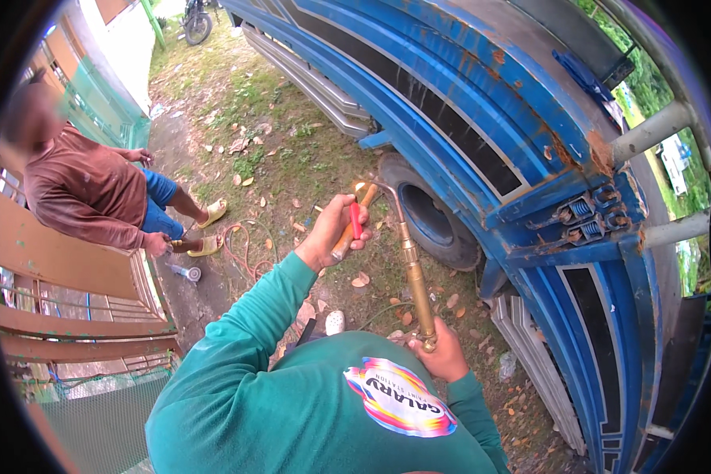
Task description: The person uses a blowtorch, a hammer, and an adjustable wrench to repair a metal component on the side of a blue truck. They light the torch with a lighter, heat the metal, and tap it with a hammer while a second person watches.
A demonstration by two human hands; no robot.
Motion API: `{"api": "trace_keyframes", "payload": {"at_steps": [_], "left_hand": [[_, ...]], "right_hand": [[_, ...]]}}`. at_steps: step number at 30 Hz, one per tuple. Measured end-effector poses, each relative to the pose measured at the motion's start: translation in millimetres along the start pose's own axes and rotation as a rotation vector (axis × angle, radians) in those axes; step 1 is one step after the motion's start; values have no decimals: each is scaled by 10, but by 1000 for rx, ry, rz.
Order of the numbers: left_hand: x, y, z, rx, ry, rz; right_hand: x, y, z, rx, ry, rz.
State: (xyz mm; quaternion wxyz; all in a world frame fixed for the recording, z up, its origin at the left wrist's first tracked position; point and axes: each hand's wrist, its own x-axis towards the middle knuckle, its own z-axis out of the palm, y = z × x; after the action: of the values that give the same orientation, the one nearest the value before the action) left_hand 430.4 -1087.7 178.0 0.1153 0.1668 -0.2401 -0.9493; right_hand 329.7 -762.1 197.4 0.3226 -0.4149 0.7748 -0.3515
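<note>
My left hand (pixel 324 237) is closed round a red lighter (pixel 356 222) and a wooden-handled tool (pixel 342 248). A rounded, golden-coloured piece (pixel 363 189) shows at the tool's upper end; its exact kind is unclear. With my right hand (pixel 445 353) I grip the lower end of a brass gas torch (pixel 415 280), held upright. Its thin bent tip (pixel 389 192) comes close to the golden piece; whether they touch, I cannot tell. No flame can be made out.
A blue truck body (pixel 450 103) with rust patches rises along the right, its tyre (pixel 430 213) just beyond the torch. At left stands another person (pixel 95 182), one hand near an angle grinder (pixel 186 272). Hoses (pixel 241 249) lie on leaf-strewn ground beside a wooden fence (pixel 63 245).
</note>
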Motion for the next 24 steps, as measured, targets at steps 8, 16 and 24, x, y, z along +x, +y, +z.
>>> {"api": "trace_keyframes", "payload": {"at_steps": [8, 16, 24], "left_hand": [[-376, -334, 4, 267, 113, -119], [-1197, -819, -589, 543, 445, -503], [-1007, -640, -678, 678, 414, -515]], "right_hand": [[57, 84, 22, 155, -28, 100], [99, -12, -54, 236, -7, 169], [-245, -579, -565, 775, 41, -175]]}}
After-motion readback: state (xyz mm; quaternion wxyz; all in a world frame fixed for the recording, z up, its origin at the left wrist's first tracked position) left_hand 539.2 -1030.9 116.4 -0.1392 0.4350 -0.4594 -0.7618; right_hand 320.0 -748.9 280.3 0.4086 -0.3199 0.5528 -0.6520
